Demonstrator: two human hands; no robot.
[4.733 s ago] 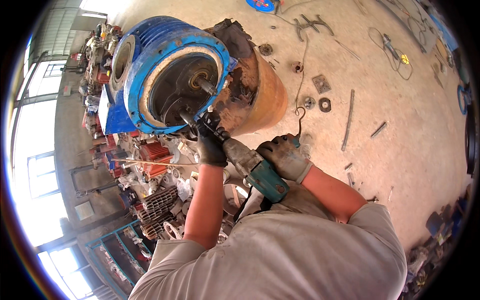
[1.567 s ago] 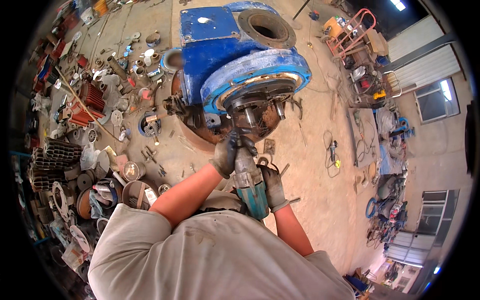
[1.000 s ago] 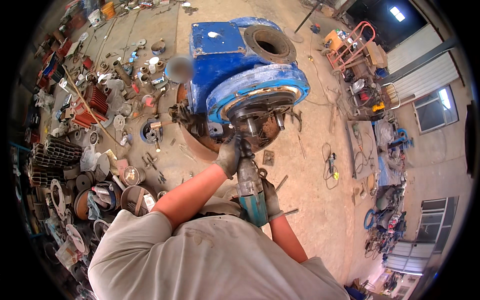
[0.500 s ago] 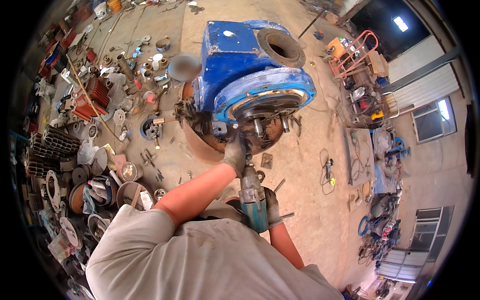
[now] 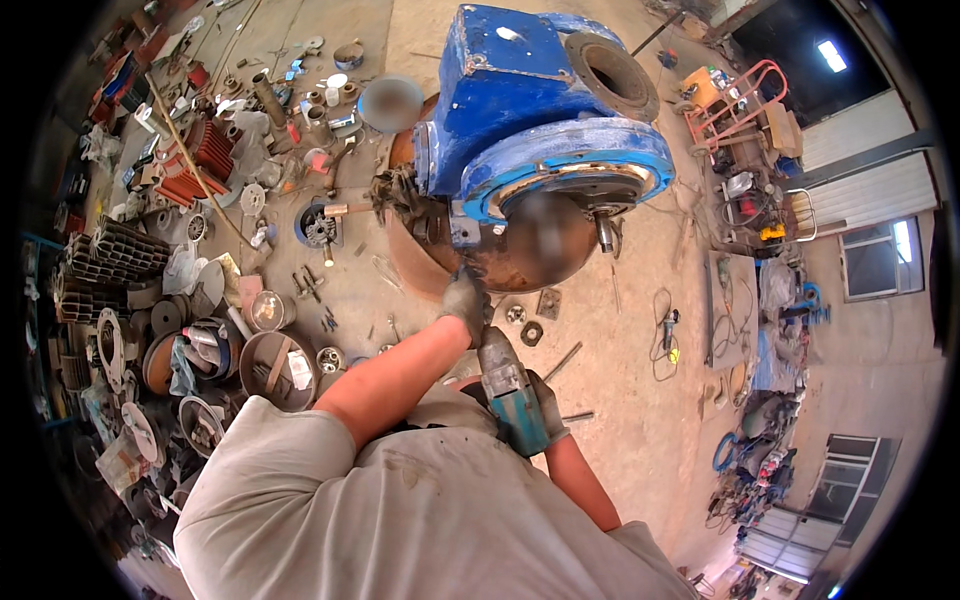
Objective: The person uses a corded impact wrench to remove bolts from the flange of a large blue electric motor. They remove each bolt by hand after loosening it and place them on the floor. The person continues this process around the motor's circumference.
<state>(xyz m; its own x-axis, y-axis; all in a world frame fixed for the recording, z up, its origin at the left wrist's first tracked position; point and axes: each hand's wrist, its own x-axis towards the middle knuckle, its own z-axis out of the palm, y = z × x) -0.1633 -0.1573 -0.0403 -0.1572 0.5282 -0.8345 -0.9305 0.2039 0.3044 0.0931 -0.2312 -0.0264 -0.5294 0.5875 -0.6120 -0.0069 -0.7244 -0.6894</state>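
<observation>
Grey-gloved left hand (image 5: 464,303) extends ahead of right hand (image 5: 548,408), each grip holding the teal power tool (image 5: 512,390).

We see a teal-and-grey power tool (image 5: 512,395), a deep blue housing (image 5: 510,85) — brighter blue along its rim (image 5: 655,180) — and a smudged, grey-beige shirt (image 5: 420,510).

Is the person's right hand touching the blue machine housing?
No, the gloved right hand is at the teal-and-grey power tool, apart from the blue machine housing.
</observation>
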